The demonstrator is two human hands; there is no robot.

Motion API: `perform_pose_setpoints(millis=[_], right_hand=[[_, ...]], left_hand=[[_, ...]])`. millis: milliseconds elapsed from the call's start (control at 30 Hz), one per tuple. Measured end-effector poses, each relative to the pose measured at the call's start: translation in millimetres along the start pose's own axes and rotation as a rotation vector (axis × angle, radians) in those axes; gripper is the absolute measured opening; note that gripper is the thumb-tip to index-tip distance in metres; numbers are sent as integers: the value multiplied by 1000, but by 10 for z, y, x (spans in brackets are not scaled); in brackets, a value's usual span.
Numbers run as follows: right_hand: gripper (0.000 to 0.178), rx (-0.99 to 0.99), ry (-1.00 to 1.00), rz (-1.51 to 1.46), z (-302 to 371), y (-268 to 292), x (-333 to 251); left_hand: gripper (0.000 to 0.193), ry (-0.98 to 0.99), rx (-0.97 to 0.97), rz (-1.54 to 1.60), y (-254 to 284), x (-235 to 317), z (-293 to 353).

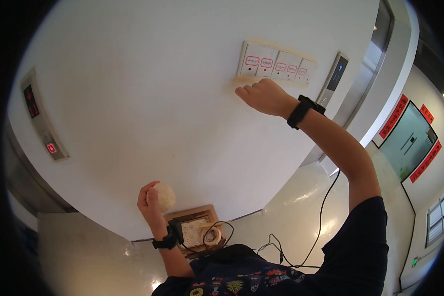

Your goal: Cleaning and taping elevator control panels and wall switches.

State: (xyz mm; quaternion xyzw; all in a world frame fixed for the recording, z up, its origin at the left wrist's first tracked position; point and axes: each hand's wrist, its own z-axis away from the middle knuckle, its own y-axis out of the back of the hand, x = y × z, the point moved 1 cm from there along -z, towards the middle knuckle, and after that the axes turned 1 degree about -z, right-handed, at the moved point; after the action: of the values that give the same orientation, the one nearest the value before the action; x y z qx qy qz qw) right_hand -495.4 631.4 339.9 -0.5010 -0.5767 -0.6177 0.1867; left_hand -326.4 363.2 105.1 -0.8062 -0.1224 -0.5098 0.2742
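Note:
My left hand (150,204) is wrapped round a pale cream, rounded thing (164,197) with a mottled surface, held low in front of the white wall. Its exact kind does not show. My right arm reaches up to a panel of white wall switches (277,64) with red-outlined labels. Just below the panel's lower edge, my right hand (266,96) is closed, knuckles up. Its fingertips are hidden, so what they hold cannot be made out. Beige tape (281,45) runs along the panel's top edge, and more shows along its bottom edge by my right hand.
On the floor stands a wooden box (209,213) with a roll of tape (210,236) in it. Black cables (322,222) trail beside me. Lift call plates (43,116) flank the wall on the left and right. Farther right is a glass door (409,140) with red banners.

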Motion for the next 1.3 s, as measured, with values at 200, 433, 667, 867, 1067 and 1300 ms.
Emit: perform_pose_setpoints(millis=[200,433,667,867,1067,1300], right_hand=[[24,384,-164,-164,35,81,-31],[21,191,-256,61,-188,159,-53],[13,119,-253,54,-243,208,-49],[10,223,-110,83,-152,195,53],[8,9,-121,41,203,154,121],[8,-135,-149,-29,480,127,149]], left_hand=[[27,21,-46,28,-159,-124,-33],[26,34,-82,23,-218,-189,2],[27,35,-53,0,-136,-92,33],[30,1,-32,-17,9,-24,8],[31,-8,38,37,163,-9,-30],[31,19,-19,40,82,-61,-70]])
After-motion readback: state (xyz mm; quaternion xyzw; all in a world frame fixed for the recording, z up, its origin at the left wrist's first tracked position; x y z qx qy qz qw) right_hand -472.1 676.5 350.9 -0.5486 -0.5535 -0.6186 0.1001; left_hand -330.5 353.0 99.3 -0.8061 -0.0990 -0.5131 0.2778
